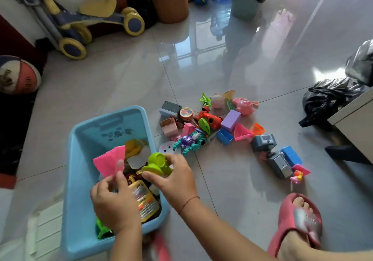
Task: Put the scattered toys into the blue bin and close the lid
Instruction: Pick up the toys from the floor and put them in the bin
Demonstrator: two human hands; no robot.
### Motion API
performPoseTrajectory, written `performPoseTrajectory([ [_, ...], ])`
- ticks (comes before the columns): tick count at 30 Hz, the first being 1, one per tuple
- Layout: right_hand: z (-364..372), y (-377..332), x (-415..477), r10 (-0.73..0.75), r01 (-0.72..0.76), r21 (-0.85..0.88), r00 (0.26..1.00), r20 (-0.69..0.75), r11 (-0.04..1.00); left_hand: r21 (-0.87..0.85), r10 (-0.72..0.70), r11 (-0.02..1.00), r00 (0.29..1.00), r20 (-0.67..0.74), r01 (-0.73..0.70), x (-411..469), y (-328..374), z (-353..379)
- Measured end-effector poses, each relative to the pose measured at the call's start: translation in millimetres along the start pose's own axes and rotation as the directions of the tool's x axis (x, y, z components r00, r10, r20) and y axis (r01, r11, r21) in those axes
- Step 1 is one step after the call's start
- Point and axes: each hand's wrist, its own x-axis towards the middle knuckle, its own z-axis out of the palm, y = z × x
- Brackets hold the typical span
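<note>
Left hand (113, 200) pinches pink toy (110, 160), right hand (173, 177) grasps green toy (158, 165) over blue bin (80, 159), lower left; likely light, rigid plastic, edge pinch suffices.

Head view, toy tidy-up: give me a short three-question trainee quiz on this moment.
1. True or false: the blue bin already has toys in it.
2. Which hand holds the lime-green toy? A) left hand B) right hand C) neither
3. Fill in: the left hand pinches a pink ____-shaped piece over the bin.

Key: 1 true. 2 B. 3 triangle. Many toys, such as the purple block and the red toy car, lie on the floor beside the bin.
</note>
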Motion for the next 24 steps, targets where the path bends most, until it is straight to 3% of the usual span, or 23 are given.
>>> performPoseTrajectory([
  [4, 41, -19, -12, -0.027, 0.035, -0.042, 0.982, 0.188, 0.998, 0.059, -0.195, 0.980, 0.980, 0.052, 0.191, 21, -21, -26],
  [7, 42, -7, -11, -0.028, 0.046, -0.085, 0.979, 0.200, 0.995, -0.017, -0.231, 0.972, 0.971, 0.059, 0.233, 19, -15, -23],
  [10, 4, 23, 0, -0.004, 0.009, -0.125, 0.999, 0.039, 0.992, -0.127, -0.127, 0.982, 0.987, 0.099, 0.139, 5, 1, -7],
  [13, -63, 74, 19, 0.050, -0.104, -0.206, 0.967, -0.248, 0.973, -0.206, 0.120, 0.975, 0.973, 0.197, -0.079, -26, 24, 24],
  [16, -137, 136, 34, 0.150, -0.324, -0.256, 0.837, -0.525, 0.911, -0.209, 0.318, 0.944, 0.867, 0.384, -0.254, -66, 48, 66],
  [18, -182, 174, 37, 0.272, -0.493, -0.215, 0.736, -0.620, 0.843, -0.216, 0.393, 0.919, 0.769, 0.504, -0.329, -92, 58, 96],
  [21, -236, 213, 36, 0.407, -0.643, -0.182, 0.652, -0.640, 0.744, -0.175, 0.414, 0.895, 0.616, 0.670, -0.411, -124, 65, 136],
  [24, -277, 239, 44, 0.499, -0.693, -0.169, 0.646, -0.578, 0.701, -0.126, 0.343, 0.890, 0.459, 0.819, -0.439, -148, 64, 171],
])
